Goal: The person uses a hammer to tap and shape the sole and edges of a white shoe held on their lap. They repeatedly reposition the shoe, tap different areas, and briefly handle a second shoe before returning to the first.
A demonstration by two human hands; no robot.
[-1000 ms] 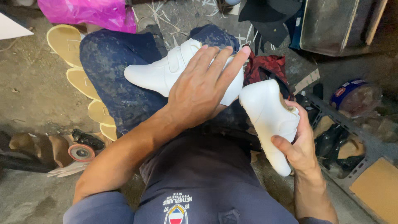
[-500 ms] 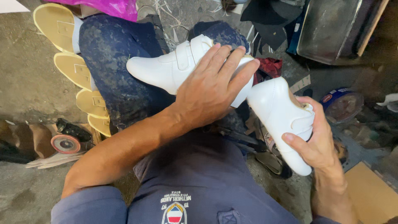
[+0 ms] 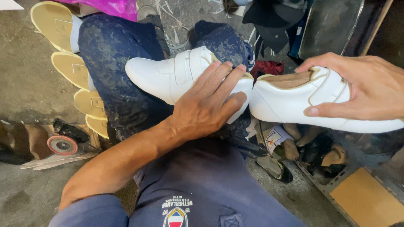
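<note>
Two white shoes in play, one per hand. My left hand (image 3: 208, 103) lies flat over the heel end of the first white shoe (image 3: 176, 75), which rests on my knee at the centre of the frame, toe pointing to the upper left; the grip here is an open palm pressing down, fingers spread, not wrapped round. My right hand (image 3: 362, 90) has the second white shoe (image 3: 294, 103) up at the right of the frame, thumb under the side, fingers over the strap: a firm hold. The two heels sit just beside each other, nearly touching.

Both shoes are glossy white with broad straps across the top, two on the first; the second shows a tan lining at its opening.

Along the left edge, four pale yellow soles (image 3: 73, 69) overlap in a row down the concrete floor (image 3: 25, 84). A small grinder with a red disc (image 3: 62, 144) lies at lower left. Lower right is crowded: scraps, dark shoe parts, an orange board (image 3: 368, 201). Free floor sits mostly at the left.
</note>
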